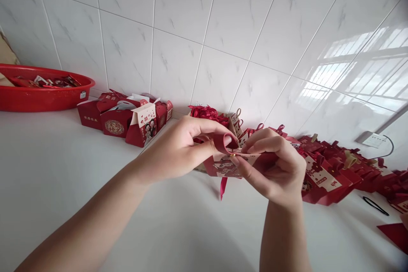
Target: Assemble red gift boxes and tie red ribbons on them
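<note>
A small red and cream gift box (225, 169) with printed figures is held up in front of me, above the white tabletop. My left hand (178, 146) pinches a dark red strap (219, 143), which curls into a loop at the top of the box. My right hand (277, 168) grips the top edge of the box, thumb beside a small gold-coloured stud (233, 155). The fingers of that hand hide much of the box's right side. Below the box shows the end of a red ribbon (223, 188).
Behind my hands, a pile of red ribbons (208, 113) lies in an open container. Several gift boxes (116, 121) stand left, beyond them a red basin (44, 95) of small packets. Many looped boxes (328, 176) line the right. A black band (376, 206) lies nearby. The tiled wall (178, 63) bounds the back.
</note>
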{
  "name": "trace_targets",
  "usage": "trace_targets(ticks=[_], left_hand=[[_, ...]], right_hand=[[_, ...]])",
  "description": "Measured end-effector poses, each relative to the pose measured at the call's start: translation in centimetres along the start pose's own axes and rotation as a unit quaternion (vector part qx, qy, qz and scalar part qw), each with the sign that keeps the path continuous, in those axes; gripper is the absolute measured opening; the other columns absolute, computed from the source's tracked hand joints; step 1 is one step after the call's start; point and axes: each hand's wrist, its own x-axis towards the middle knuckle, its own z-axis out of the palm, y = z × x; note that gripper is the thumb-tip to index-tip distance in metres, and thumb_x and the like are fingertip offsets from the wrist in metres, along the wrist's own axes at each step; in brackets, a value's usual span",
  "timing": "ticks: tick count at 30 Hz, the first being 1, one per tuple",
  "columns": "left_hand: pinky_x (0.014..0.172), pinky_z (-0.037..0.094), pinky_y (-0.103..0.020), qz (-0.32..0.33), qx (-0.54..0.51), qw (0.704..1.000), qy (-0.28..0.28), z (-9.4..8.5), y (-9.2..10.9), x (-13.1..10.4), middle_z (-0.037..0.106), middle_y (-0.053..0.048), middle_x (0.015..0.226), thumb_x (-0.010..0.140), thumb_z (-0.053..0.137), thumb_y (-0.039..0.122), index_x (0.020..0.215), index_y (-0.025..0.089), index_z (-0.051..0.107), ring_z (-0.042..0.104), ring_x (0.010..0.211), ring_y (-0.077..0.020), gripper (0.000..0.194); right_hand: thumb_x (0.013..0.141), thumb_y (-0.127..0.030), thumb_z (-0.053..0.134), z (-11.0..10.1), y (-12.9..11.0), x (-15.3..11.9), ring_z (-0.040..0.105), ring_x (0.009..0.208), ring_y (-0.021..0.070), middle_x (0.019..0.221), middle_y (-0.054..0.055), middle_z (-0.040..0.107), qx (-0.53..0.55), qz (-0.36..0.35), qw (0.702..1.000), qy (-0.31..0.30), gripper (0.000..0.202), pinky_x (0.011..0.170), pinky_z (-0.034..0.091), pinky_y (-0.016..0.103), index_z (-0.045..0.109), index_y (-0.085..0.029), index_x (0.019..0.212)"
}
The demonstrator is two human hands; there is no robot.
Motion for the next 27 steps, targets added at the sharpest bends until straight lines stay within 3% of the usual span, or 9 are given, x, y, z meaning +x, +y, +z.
trace_targets(ticks=[7,14,20,23,27], left_hand=[[0.061,0.064,-0.026,0.002,-0.013,1.000,-0.010,0.1,0.3,-0.1,0.069,0.002,0.079,0.088,0.060,0.026,0.093,0.029,0.073,0.072,0.075,-0.0177,0.015],[0.063,0.062,-0.025,0.110,0.030,0.993,-0.025,-0.4,-0.1,0.0,0.073,-0.002,0.081,0.089,0.060,0.023,0.095,0.026,0.073,0.071,0.075,-0.0179,0.015],[0.069,0.062,-0.032,0.144,-0.030,0.985,-0.094,-0.4,-0.5,-0.2,0.070,-0.008,0.095,0.084,0.061,0.009,0.099,0.022,0.065,0.070,0.084,-0.0212,0.020],[0.070,0.061,-0.030,0.193,-0.043,0.979,-0.057,0.1,-0.9,0.1,0.070,-0.007,0.093,0.084,0.064,0.009,0.093,0.022,0.065,0.069,0.087,-0.0196,0.016],[0.078,0.057,-0.033,0.305,0.051,0.951,0.014,0.3,-1.2,0.6,0.071,-0.005,0.086,0.084,0.061,0.004,0.090,0.020,0.068,0.067,0.085,-0.0175,0.019]], right_hand=[[0.072,-0.004,0.070,-0.1,-0.2,-0.1,0.056,0.061,0.0141,0.070,-0.001,0.057,0.005,0.000,1.000,0.005,0.024,0.048,0.044,0.028,0.057,-0.021,0.082],[0.071,-0.005,0.070,-0.2,-0.3,-0.2,0.058,0.060,0.0157,0.070,0.000,0.058,-0.009,-0.005,1.000,0.020,0.025,0.048,0.046,0.030,0.057,-0.022,0.082],[0.068,-0.004,0.071,-0.2,-0.5,-0.2,0.058,0.059,0.0159,0.070,-0.001,0.059,0.001,-0.039,0.997,0.062,0.027,0.053,0.052,0.034,0.058,-0.022,0.084],[0.067,-0.003,0.072,0.1,-0.4,-0.1,0.057,0.058,0.0151,0.071,-0.001,0.059,0.006,-0.055,0.995,0.080,0.028,0.053,0.052,0.033,0.058,-0.021,0.084],[0.067,-0.003,0.074,0.4,-0.4,-0.1,0.061,0.064,0.0162,0.072,0.001,0.060,-0.007,-0.038,0.995,0.095,0.030,0.053,0.052,0.031,0.060,-0.020,0.088]])
